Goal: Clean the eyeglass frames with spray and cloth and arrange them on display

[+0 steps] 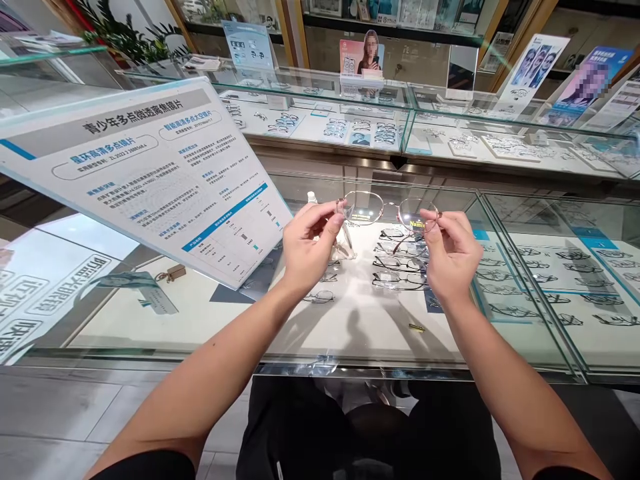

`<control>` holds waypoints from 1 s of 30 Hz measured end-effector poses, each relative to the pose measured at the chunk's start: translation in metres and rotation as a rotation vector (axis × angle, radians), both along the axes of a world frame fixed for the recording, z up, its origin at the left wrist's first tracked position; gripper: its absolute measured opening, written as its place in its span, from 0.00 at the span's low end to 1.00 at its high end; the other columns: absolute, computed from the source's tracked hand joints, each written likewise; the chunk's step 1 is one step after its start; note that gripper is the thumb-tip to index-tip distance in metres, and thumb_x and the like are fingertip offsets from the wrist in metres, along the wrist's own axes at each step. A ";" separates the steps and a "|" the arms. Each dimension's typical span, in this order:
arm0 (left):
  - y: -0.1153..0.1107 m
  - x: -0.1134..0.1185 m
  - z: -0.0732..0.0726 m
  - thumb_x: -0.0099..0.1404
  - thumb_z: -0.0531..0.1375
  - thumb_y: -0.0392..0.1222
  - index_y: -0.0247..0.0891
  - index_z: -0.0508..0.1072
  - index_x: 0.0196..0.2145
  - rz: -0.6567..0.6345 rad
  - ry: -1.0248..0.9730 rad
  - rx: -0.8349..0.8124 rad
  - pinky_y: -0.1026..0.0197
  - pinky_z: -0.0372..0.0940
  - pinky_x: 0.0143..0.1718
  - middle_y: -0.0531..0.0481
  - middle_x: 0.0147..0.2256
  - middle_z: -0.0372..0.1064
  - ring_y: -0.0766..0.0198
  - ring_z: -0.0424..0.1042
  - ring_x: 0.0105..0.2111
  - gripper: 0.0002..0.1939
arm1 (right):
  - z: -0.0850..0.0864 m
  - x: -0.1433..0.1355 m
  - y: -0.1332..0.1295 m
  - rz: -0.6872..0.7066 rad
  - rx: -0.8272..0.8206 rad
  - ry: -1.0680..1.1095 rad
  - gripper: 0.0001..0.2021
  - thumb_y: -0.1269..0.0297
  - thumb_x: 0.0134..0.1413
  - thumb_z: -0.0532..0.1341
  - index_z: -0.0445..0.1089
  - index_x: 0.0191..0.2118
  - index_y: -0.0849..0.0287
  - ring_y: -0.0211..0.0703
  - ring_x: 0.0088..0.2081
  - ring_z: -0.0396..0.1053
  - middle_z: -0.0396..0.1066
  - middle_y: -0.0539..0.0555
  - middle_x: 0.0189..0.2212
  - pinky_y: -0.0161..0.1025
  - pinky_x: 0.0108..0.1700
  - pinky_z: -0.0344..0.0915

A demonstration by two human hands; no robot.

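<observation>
A pair of thin-rimmed eyeglasses (384, 207) with round lenses is held up above the glass display counter (300, 363). My left hand (313, 243) pinches the frame at its left end, thumb against fingertips. At the opposite end, my right hand (453, 250) grips the frame between thumb and fingers. The temples hang down behind the rims and are partly hidden by my fingers. Beneath the held pair, rows of eyeglasses (400, 270) lie inside the counter. A small gold-coloured piece (416, 327) shows near the counter's front.
A large printed sign (165, 177) leans over the counter at left, close to my left forearm. Behind stands a second glass case (320, 100) with more frames and upright cards (533, 73) on top. To the right, another showcase section (575, 267) holds several eyeglasses.
</observation>
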State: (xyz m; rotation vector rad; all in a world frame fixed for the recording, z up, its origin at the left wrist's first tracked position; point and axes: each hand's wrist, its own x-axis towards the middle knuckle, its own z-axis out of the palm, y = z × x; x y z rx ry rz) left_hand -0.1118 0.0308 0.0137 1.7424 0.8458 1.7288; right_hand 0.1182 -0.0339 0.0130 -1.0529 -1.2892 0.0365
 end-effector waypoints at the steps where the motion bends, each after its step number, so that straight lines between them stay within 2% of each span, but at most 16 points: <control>1: 0.000 0.000 -0.002 0.74 0.68 0.55 0.46 0.87 0.49 0.024 0.011 0.048 0.62 0.68 0.29 0.48 0.39 0.80 0.68 0.72 0.30 0.14 | 0.000 -0.001 -0.001 -0.005 0.006 -0.007 0.11 0.56 0.71 0.66 0.84 0.50 0.51 0.46 0.42 0.77 0.78 0.54 0.41 0.47 0.42 0.76; 4: 0.000 -0.001 -0.002 0.75 0.67 0.51 0.45 0.86 0.47 0.069 0.037 0.180 0.62 0.69 0.32 0.48 0.37 0.79 0.67 0.74 0.32 0.11 | 0.005 -0.001 -0.002 -0.030 0.051 -0.010 0.10 0.57 0.70 0.66 0.82 0.51 0.53 0.44 0.41 0.77 0.79 0.54 0.42 0.46 0.42 0.76; 7: 0.002 -0.003 0.016 0.75 0.67 0.50 0.44 0.86 0.46 0.104 0.081 0.258 0.63 0.68 0.30 0.48 0.38 0.79 0.66 0.74 0.32 0.10 | 0.025 0.001 0.001 -0.050 0.106 -0.020 0.08 0.60 0.69 0.67 0.80 0.49 0.54 0.42 0.39 0.77 0.79 0.52 0.40 0.43 0.42 0.76; 9: 0.007 -0.003 0.041 0.76 0.67 0.49 0.45 0.86 0.45 0.103 0.084 0.296 0.63 0.69 0.28 0.47 0.39 0.79 0.67 0.75 0.32 0.09 | 0.051 0.005 0.005 -0.058 0.154 -0.060 0.06 0.60 0.68 0.68 0.80 0.46 0.53 0.42 0.40 0.77 0.78 0.51 0.39 0.43 0.41 0.76; 11: 0.013 0.000 0.073 0.76 0.67 0.48 0.46 0.86 0.44 0.105 0.063 0.360 0.63 0.71 0.29 0.47 0.41 0.79 0.67 0.77 0.32 0.08 | 0.084 0.007 0.009 -0.073 0.226 -0.100 0.04 0.61 0.67 0.69 0.81 0.44 0.53 0.44 0.42 0.77 0.78 0.52 0.40 0.43 0.42 0.77; 14: 0.017 0.006 0.121 0.76 0.67 0.49 0.48 0.85 0.49 0.179 -0.013 0.448 0.62 0.74 0.31 0.48 0.43 0.81 0.65 0.80 0.34 0.09 | 0.133 -0.001 0.011 -0.108 0.341 -0.107 0.04 0.62 0.68 0.68 0.81 0.44 0.53 0.46 0.46 0.78 0.78 0.53 0.41 0.47 0.46 0.80; 17: 0.012 0.006 0.150 0.75 0.67 0.49 0.49 0.83 0.52 0.307 -0.122 0.553 0.61 0.75 0.31 0.49 0.42 0.82 0.63 0.82 0.34 0.10 | 0.160 -0.022 0.007 -0.136 0.436 -0.056 0.05 0.64 0.69 0.67 0.81 0.45 0.53 0.46 0.45 0.79 0.79 0.54 0.41 0.50 0.48 0.82; 19: 0.006 0.001 0.157 0.75 0.68 0.46 0.48 0.84 0.50 0.384 -0.145 0.655 0.60 0.77 0.32 0.50 0.40 0.83 0.63 0.82 0.35 0.08 | 0.164 -0.038 0.005 -0.146 0.500 0.002 0.06 0.65 0.69 0.67 0.81 0.47 0.53 0.47 0.45 0.80 0.79 0.54 0.42 0.52 0.50 0.83; 23: -0.004 -0.015 0.157 0.73 0.69 0.38 0.49 0.85 0.50 0.461 -0.125 0.814 0.56 0.79 0.36 0.51 0.43 0.84 0.61 0.83 0.39 0.10 | 0.158 -0.061 0.012 -0.159 0.599 0.050 0.10 0.70 0.67 0.69 0.83 0.50 0.50 0.49 0.45 0.82 0.80 0.53 0.41 0.54 0.50 0.84; 27: -0.004 -0.021 0.156 0.74 0.68 0.38 0.49 0.85 0.51 0.491 -0.105 0.808 0.55 0.80 0.39 0.51 0.46 0.84 0.60 0.84 0.42 0.11 | 0.157 -0.067 0.030 -0.194 0.761 0.110 0.11 0.73 0.57 0.75 0.86 0.45 0.53 0.49 0.38 0.84 0.81 0.52 0.35 0.50 0.42 0.84; 30: 0.000 -0.018 0.154 0.76 0.67 0.41 0.48 0.84 0.53 0.497 -0.102 0.773 0.55 0.82 0.42 0.51 0.45 0.83 0.61 0.84 0.43 0.10 | 0.159 -0.066 0.038 -0.190 0.788 0.139 0.11 0.73 0.55 0.76 0.87 0.44 0.54 0.49 0.37 0.84 0.83 0.52 0.34 0.50 0.41 0.84</control>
